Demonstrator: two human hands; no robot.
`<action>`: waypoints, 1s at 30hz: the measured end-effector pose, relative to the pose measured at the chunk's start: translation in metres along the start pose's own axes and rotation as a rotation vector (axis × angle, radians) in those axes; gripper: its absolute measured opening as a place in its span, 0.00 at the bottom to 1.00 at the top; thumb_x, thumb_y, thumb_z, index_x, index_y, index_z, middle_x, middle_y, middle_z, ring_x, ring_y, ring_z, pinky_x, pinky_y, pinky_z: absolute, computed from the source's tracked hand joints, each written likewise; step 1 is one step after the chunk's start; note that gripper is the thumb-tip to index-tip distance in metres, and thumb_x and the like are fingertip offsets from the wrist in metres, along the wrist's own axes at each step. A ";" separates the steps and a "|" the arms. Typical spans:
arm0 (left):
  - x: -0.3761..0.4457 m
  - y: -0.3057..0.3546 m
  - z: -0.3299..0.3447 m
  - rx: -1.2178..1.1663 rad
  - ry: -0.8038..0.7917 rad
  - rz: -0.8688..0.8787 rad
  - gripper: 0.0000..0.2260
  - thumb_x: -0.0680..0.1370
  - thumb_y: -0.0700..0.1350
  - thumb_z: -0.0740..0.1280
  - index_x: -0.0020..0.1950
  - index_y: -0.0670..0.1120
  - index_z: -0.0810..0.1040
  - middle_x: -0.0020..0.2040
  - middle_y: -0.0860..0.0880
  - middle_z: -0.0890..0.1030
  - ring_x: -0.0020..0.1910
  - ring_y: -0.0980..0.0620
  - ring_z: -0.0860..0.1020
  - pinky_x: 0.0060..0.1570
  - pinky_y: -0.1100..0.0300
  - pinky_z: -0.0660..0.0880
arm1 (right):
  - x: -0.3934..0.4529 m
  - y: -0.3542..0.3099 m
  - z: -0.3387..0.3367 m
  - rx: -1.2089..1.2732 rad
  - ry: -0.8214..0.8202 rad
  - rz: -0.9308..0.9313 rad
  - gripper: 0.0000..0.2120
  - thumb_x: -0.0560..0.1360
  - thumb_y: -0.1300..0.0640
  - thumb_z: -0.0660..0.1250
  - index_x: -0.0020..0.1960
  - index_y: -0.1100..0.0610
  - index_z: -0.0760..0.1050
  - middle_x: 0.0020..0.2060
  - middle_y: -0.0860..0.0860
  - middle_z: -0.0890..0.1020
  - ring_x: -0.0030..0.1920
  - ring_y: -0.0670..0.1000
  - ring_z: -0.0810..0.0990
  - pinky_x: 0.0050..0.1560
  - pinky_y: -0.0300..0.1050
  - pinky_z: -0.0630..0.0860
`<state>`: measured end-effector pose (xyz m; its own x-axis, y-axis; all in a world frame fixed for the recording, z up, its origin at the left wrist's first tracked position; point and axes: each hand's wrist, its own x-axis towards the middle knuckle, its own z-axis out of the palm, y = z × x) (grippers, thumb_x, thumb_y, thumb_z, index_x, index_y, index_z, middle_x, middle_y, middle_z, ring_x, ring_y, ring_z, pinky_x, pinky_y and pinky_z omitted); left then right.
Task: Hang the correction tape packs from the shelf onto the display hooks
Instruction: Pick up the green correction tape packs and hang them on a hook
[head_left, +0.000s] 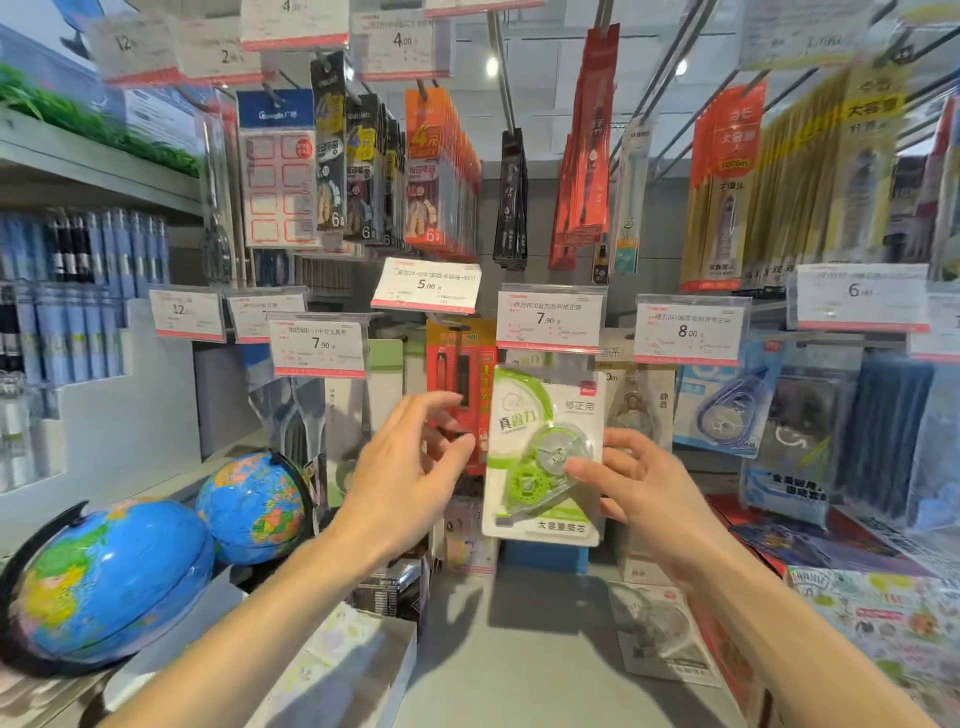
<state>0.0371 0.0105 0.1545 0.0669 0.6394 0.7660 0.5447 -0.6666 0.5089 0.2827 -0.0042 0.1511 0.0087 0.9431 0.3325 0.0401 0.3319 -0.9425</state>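
Note:
A green and white correction tape pack (540, 457) hangs upright in the middle of the display, under the 7.90 price tag (548, 319). My right hand (639, 483) touches its right edge, fingertips on the clear blister; whether it grips the pack is unclear. My left hand (410, 462) hovers just left of the pack, fingers apart and curled, in front of a red hanging pack (457, 374). Another correction tape pack (660, 634) lies flat on the grey shelf below my right forearm. The hook that carries the green pack is hidden behind the price tag.
Two blue globes (249, 506) (104, 582) stand on the shelf at the left. A blue correction tape pack (727, 405) hangs to the right under the 8.00 tag. Many hooks with packs and price tags crowd the space above. Printed paper packs (878, 618) lie at the right.

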 end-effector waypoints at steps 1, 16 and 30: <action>0.003 0.003 -0.006 0.100 0.034 0.091 0.14 0.80 0.48 0.70 0.64 0.56 0.75 0.51 0.59 0.78 0.47 0.60 0.78 0.46 0.62 0.75 | -0.001 0.000 -0.004 0.004 0.028 -0.016 0.16 0.76 0.60 0.76 0.61 0.53 0.76 0.49 0.46 0.90 0.46 0.45 0.90 0.36 0.31 0.80; 0.090 0.060 -0.046 0.802 0.048 0.763 0.21 0.74 0.47 0.76 0.65 0.43 0.79 0.66 0.45 0.81 0.67 0.40 0.76 0.66 0.44 0.71 | -0.010 -0.022 -0.011 -0.005 0.104 -0.256 0.17 0.76 0.59 0.76 0.62 0.52 0.75 0.52 0.43 0.89 0.50 0.45 0.89 0.44 0.31 0.81; 0.095 0.066 -0.044 0.567 0.092 0.691 0.09 0.83 0.46 0.65 0.60 0.43 0.80 0.51 0.48 0.84 0.56 0.43 0.79 0.53 0.46 0.75 | 0.011 -0.017 -0.012 -0.093 0.096 -0.215 0.16 0.77 0.61 0.75 0.62 0.53 0.76 0.49 0.44 0.90 0.47 0.44 0.89 0.42 0.31 0.80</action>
<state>0.0424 0.0102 0.2786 0.4784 0.1162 0.8704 0.7406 -0.5861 -0.3288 0.2945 0.0003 0.1707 0.0841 0.8430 0.5313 0.1432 0.5174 -0.8437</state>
